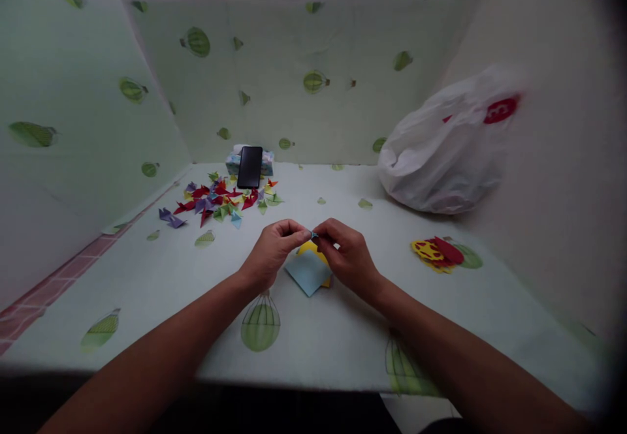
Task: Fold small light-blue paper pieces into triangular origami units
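Note:
Between my fingertips is a small piece of folded blue paper (314, 235), mostly hidden by the fingers. My left hand (277, 251) pinches it from the left side, thumb and forefinger together. From the right, my right hand (349, 254) pinches its other end, with the remaining fingers curled in. Just below the hands, light blue square paper (309, 274) lies on the table, turned with a corner toward me. Yellow paper (323, 254) shows from beneath it, partly covered by the blue sheet and my right hand.
Many-coloured folded paper cranes (215, 200) lie scattered at the back left. A black phone (250, 168) leans against a tissue box (267, 162) behind them. A white plastic bag (445, 153) stands at the back right. Yellow and red cut-out pieces (437, 254) lie at the right.

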`<state>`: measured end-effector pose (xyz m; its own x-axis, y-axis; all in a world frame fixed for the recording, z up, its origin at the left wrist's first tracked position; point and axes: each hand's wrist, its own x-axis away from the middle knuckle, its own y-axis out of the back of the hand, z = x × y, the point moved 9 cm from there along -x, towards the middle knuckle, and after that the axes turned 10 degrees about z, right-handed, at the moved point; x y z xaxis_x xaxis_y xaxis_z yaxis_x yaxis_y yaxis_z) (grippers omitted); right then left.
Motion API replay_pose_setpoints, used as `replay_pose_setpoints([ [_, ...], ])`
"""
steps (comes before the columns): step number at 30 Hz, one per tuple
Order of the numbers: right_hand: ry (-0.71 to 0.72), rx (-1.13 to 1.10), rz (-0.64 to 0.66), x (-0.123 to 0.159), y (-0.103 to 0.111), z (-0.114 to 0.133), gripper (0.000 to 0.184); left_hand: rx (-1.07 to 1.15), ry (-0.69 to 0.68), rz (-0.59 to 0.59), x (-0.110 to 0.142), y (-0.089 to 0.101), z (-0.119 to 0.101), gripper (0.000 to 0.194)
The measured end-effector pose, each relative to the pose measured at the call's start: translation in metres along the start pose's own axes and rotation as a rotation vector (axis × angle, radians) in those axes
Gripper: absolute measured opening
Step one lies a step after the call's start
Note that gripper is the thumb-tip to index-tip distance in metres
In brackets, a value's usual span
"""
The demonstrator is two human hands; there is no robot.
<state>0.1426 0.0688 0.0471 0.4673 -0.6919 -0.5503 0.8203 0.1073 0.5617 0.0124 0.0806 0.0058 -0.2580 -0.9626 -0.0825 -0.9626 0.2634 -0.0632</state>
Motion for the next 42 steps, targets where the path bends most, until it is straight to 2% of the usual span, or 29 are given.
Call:
replay_pose_setpoints([
  [4,-0.057,-0.07,0.023,0.0,-0.002,-0.006,0.012,-0.08,-0.072,-0.004,0.0,0.003,-0.005,0.02],
  [8,-0.159,-0.291,0.054,0.0,-0.008,-0.018,0.007,-0.108,-0.129,0.008,0.0,0.003,-0.012,0.019],
  [10,-0.181,-0.368,0.067,0.0,-0.01,-0.02,0.005,-0.202,-0.173,0.004,0.001,0.003,-0.02,0.016],
  [15,-0.158,-0.392,0.111,-0.002,-0.011,-0.019,0.008,-0.56,-0.348,-0.026,0.008,-0.001,-0.048,0.008],
  [21,-0.143,-0.409,0.135,-0.003,-0.012,-0.018,0.009,-0.665,-0.431,0.012,0.01,-0.006,-0.058,0.008],
  [25,-0.097,-0.377,0.145,-0.002,-0.012,-0.011,0.01,-0.65,-0.405,0.066,0.008,-0.008,-0.058,0.008],
  [29,-0.117,-0.397,0.151,-0.001,-0.012,-0.013,0.012,-0.583,-0.338,0.092,0.005,-0.006,-0.05,0.007],
  [33,-0.161,-0.52,0.174,-0.002,-0.015,-0.02,0.009,-0.344,-0.226,0.134,0.0,-0.004,-0.029,0.013],
  [36,-0.168,-0.577,0.155,-0.003,-0.015,-0.022,0.009,-0.257,-0.253,0.087,0.001,0.0,-0.027,0.016],
  [39,-0.161,-0.593,0.116,-0.003,-0.012,-0.021,0.008,-0.274,-0.296,0.017,0.004,0.005,-0.032,0.018],
  [42,-0.153,-0.576,0.065,-0.004,-0.008,-0.021,0.006,-0.305,-0.306,0.013,0.006,0.003,-0.035,0.019],
])
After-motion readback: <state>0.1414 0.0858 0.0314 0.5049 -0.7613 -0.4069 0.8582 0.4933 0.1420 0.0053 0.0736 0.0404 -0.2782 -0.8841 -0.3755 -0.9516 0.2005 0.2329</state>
